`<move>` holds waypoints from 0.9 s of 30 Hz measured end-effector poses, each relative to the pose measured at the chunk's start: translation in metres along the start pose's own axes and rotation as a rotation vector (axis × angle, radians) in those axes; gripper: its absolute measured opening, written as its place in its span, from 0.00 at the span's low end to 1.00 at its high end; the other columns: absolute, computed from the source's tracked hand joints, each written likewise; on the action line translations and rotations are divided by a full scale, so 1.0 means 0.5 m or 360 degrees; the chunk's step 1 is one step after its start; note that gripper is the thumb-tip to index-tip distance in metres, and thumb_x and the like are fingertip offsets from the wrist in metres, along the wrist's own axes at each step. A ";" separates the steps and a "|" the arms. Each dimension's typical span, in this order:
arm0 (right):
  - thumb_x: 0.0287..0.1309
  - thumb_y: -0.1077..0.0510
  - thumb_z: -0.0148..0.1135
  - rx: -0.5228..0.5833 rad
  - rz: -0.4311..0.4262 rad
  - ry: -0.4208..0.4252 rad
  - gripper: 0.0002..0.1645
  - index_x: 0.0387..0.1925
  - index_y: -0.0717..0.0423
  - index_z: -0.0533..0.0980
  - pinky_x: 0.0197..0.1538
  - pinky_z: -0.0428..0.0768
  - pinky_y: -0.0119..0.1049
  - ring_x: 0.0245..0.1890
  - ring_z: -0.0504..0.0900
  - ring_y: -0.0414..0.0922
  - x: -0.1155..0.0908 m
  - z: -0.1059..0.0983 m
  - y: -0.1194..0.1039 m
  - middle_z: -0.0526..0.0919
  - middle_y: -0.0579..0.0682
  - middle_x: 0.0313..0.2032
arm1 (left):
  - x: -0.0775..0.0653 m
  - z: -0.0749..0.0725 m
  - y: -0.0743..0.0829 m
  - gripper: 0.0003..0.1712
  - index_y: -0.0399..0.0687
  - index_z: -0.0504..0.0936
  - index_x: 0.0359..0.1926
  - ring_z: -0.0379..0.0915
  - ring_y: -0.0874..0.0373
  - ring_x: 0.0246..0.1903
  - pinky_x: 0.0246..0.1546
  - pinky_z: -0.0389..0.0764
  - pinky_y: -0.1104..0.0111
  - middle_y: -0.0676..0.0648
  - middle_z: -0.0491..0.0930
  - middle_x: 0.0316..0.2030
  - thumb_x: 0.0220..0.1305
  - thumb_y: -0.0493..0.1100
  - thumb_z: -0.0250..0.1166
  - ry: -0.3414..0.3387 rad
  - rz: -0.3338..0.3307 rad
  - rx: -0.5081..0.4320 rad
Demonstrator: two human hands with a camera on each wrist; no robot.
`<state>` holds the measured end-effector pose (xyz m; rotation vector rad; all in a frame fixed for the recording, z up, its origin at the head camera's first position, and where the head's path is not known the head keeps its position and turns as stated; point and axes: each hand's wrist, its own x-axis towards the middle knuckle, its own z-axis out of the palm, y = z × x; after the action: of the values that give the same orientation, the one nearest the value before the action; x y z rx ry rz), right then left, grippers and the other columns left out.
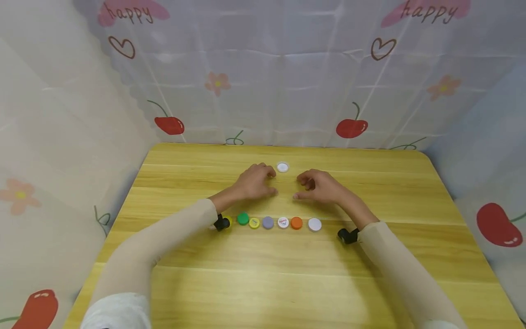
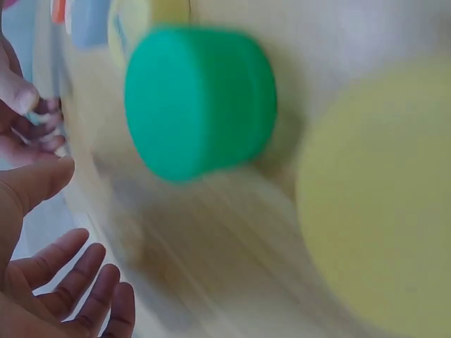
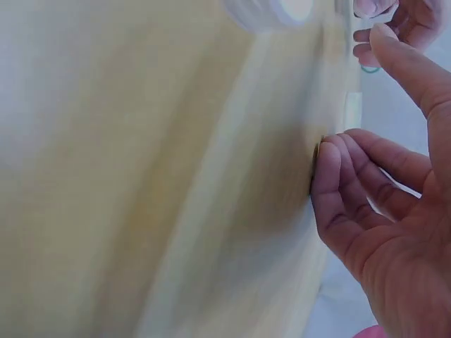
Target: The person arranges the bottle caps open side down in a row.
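Both hands hover over the far half of the wooden table, facing each other with a gap between them. My left hand (image 1: 256, 181) has its fingers loosely bent and thumb apart, holding nothing. In the left wrist view its fingers (image 2: 74, 278) spread beyond a green bottle cap (image 2: 201, 102). Opposite it, my right hand (image 1: 320, 186) has loosely curled fingers, the thumb held away and nothing gripped. Its fingertips (image 3: 328, 158) are close to the tabletop in the right wrist view. A round white cap with a clear rim (image 1: 282, 167) lies just beyond the gap between the hands.
Nearer the body, a row of caps runs across the table (image 1: 263, 283): yellow (image 1: 228, 222), green, smaller yellow (image 1: 254, 223), purple (image 1: 268, 222), printed white (image 1: 283, 222), orange (image 1: 296, 223) and plain white (image 1: 314, 224). A patterned curtain (image 1: 279, 91) stands behind the table.
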<state>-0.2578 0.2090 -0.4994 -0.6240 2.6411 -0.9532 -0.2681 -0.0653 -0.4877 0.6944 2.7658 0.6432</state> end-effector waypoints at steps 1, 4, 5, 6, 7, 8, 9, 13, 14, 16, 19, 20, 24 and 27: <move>0.58 0.44 0.82 0.0009 0.0018 0.0000 0.39 0.64 0.60 0.80 0.57 0.85 0.47 0.50 0.86 0.49 0.007 -0.001 0.000 0.86 0.56 0.53 | 0.006 -0.001 -0.007 0.31 0.47 0.83 0.64 0.76 0.46 0.61 0.66 0.79 0.53 0.45 0.81 0.60 0.66 0.55 0.76 0.0011 -0.0010 -0.0005; 0.58 0.45 0.82 0.0031 0.0045 0.0000 0.39 0.65 0.59 0.80 0.57 0.84 0.46 0.49 0.85 0.49 0.027 -0.002 0.000 0.86 0.55 0.54 | 0.026 -0.003 -0.028 0.29 0.45 0.82 0.64 0.76 0.45 0.63 0.68 0.77 0.54 0.43 0.81 0.60 0.68 0.52 0.76 0.0032 -0.0011 -0.0034; 0.59 0.45 0.82 0.0042 0.0046 0.0010 0.38 0.65 0.59 0.80 0.57 0.84 0.45 0.49 0.85 0.49 0.033 -0.001 0.001 0.86 0.55 0.54 | 0.033 -0.003 -0.034 0.29 0.44 0.82 0.64 0.76 0.45 0.63 0.69 0.77 0.54 0.43 0.81 0.60 0.68 0.51 0.76 0.0032 0.0000 -0.0040; 0.60 0.46 0.81 0.0057 0.0048 0.0025 0.37 0.65 0.58 0.80 0.57 0.84 0.45 0.49 0.85 0.49 0.040 -0.001 0.002 0.86 0.55 0.54 | 0.040 -0.003 -0.038 0.28 0.44 0.82 0.65 0.76 0.45 0.64 0.70 0.76 0.55 0.42 0.81 0.61 0.69 0.50 0.75 0.0032 0.0014 -0.0050; 0.60 0.46 0.81 0.0078 0.0060 0.0048 0.36 0.64 0.58 0.80 0.56 0.84 0.44 0.49 0.86 0.49 0.047 0.000 0.004 0.87 0.55 0.53 | 0.048 -0.004 -0.042 0.28 0.43 0.81 0.65 0.76 0.45 0.64 0.71 0.75 0.55 0.42 0.81 0.61 0.70 0.49 0.74 0.0033 0.0028 -0.0063; 0.61 0.47 0.80 0.0098 0.0065 0.0075 0.35 0.64 0.58 0.80 0.56 0.84 0.44 0.48 0.86 0.49 0.054 0.001 0.006 0.87 0.55 0.52 | 0.056 -0.004 -0.046 0.28 0.43 0.81 0.65 0.76 0.45 0.64 0.71 0.75 0.55 0.42 0.81 0.61 0.71 0.49 0.74 0.0035 0.0036 -0.0084; 0.62 0.48 0.80 0.0122 0.0073 0.0104 0.34 0.64 0.58 0.81 0.56 0.84 0.44 0.48 0.87 0.49 0.061 0.002 0.007 0.88 0.55 0.51 | 0.064 -0.005 -0.049 0.27 0.42 0.81 0.66 0.77 0.45 0.64 0.71 0.75 0.55 0.41 0.81 0.61 0.71 0.48 0.73 0.0036 0.0040 -0.0106; 0.63 0.49 0.78 0.0178 0.0115 0.0192 0.31 0.62 0.58 0.81 0.55 0.84 0.44 0.47 0.87 0.50 0.089 0.005 0.007 0.89 0.56 0.48 | 0.091 -0.008 -0.055 0.27 0.41 0.80 0.66 0.78 0.46 0.63 0.70 0.77 0.55 0.41 0.81 0.61 0.72 0.47 0.73 0.0041 0.0027 -0.0171; 0.63 0.50 0.78 0.0184 0.0123 0.0199 0.30 0.62 0.58 0.81 0.55 0.84 0.43 0.47 0.87 0.50 0.095 0.005 0.006 0.89 0.56 0.48 | 0.098 -0.007 -0.055 0.27 0.40 0.81 0.66 0.78 0.46 0.62 0.70 0.77 0.56 0.41 0.82 0.60 0.71 0.47 0.73 0.0042 0.0025 -0.0174; 0.63 0.50 0.78 0.0186 0.0130 0.0202 0.30 0.61 0.58 0.81 0.54 0.83 0.43 0.47 0.86 0.51 0.106 0.006 0.004 0.88 0.56 0.47 | 0.109 -0.008 -0.055 0.28 0.41 0.81 0.66 0.78 0.47 0.61 0.69 0.78 0.56 0.41 0.82 0.59 0.71 0.47 0.74 0.0043 0.0022 -0.0168; 0.63 0.51 0.79 0.0179 0.0127 0.0207 0.29 0.61 0.59 0.81 0.53 0.82 0.43 0.46 0.85 0.51 0.119 0.007 0.002 0.87 0.57 0.47 | 0.121 -0.008 -0.053 0.27 0.42 0.82 0.65 0.78 0.48 0.60 0.68 0.78 0.57 0.42 0.82 0.58 0.69 0.47 0.74 0.0047 0.0020 -0.0152; 0.63 0.51 0.79 0.0169 0.0124 0.0206 0.30 0.61 0.59 0.81 0.53 0.82 0.43 0.45 0.85 0.51 0.123 0.009 0.002 0.87 0.57 0.46 | 0.123 -0.008 -0.053 0.27 0.43 0.83 0.65 0.78 0.48 0.59 0.67 0.78 0.57 0.42 0.82 0.57 0.69 0.48 0.74 0.0049 0.0017 -0.0150; 0.63 0.51 0.78 0.0149 0.0115 0.0203 0.31 0.63 0.60 0.80 0.51 0.82 0.42 0.44 0.84 0.50 0.136 0.013 0.001 0.87 0.57 0.45 | 0.128 -0.009 -0.053 0.25 0.47 0.84 0.63 0.78 0.48 0.58 0.64 0.80 0.56 0.43 0.82 0.56 0.69 0.47 0.75 0.0060 0.0012 -0.0129; 0.63 0.53 0.78 0.0178 0.0111 0.0210 0.30 0.62 0.60 0.80 0.49 0.80 0.39 0.43 0.83 0.50 0.140 0.015 0.003 0.86 0.57 0.44 | 0.131 -0.007 -0.050 0.22 0.50 0.85 0.62 0.79 0.48 0.57 0.62 0.81 0.55 0.42 0.82 0.55 0.69 0.47 0.75 0.0077 0.0041 -0.0119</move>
<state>-0.3161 0.1724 -0.5130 -0.4547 2.6799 -1.1483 -0.3359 -0.0541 -0.5030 0.7089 2.7645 0.7743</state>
